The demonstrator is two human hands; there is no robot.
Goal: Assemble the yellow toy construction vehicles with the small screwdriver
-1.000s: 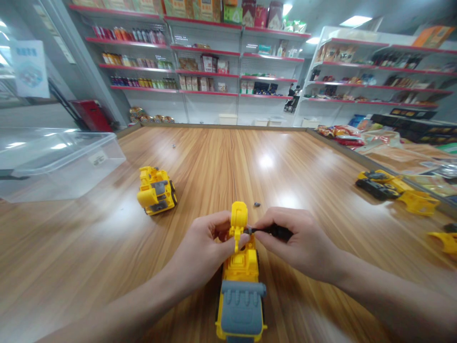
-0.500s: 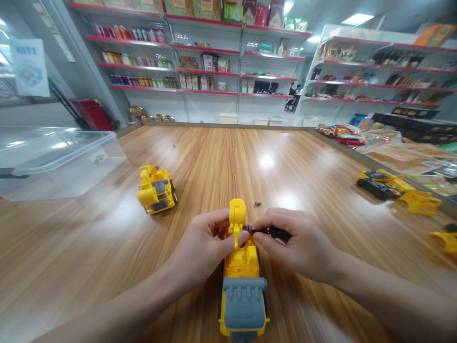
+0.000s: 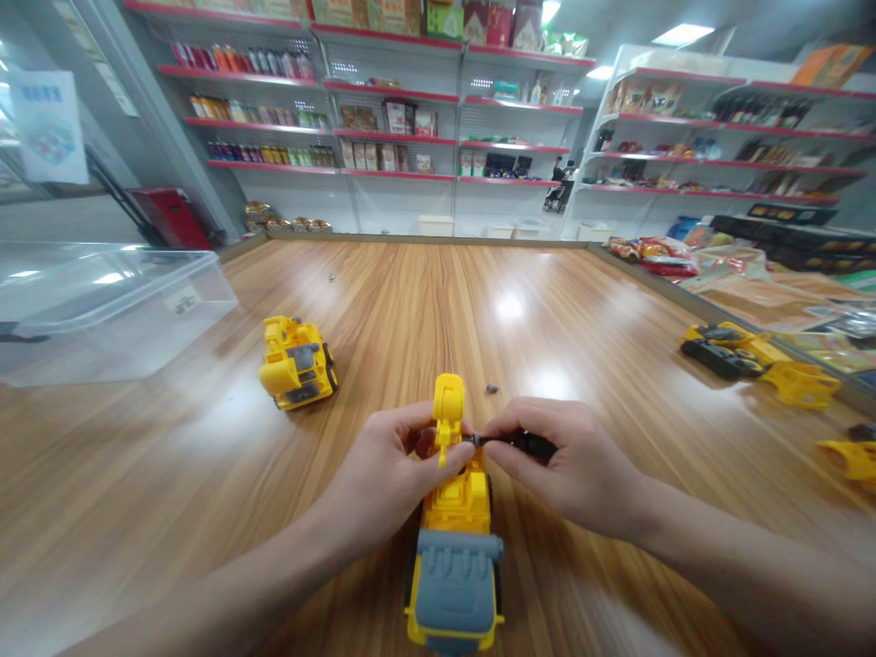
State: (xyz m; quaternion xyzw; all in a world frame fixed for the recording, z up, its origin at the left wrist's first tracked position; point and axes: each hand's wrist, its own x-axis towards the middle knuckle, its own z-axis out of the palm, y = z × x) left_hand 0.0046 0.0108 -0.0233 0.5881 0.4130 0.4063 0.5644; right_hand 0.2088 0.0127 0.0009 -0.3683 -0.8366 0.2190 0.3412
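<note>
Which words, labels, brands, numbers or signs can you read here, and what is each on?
None is legible.
Hanging sheet, left: blue heading, too blurred.
White label on the clear box: too small.
Packages on the shelves: printing too small and blurred.
Nearest yellow toy vehicle: no lettering visible.

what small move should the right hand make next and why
Probably a slight turn of the dark tool: the right hand pinches it, and its far end sits right by the left hand, which grips the yellow toy vehicle.
</note>
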